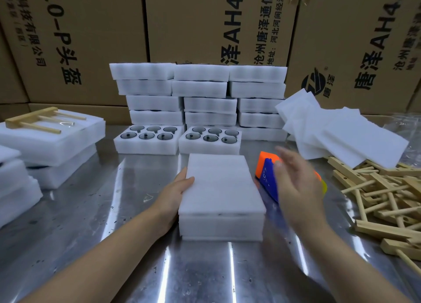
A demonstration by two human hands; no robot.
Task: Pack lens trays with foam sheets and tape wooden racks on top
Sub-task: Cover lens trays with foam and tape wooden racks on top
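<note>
Two hands: my L hand [176, 192] grips foam-topped tray [222, 186] at its left edge; R hand [296, 179], fingers straight, over tape dispenser [267, 178] right of tray.

Cardboard cartons [95, 36] behind steel table [136, 268].

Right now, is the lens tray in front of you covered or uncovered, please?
Covered: a foam sheet lies flat over the lens tray, hiding every lens pocket.
</note>
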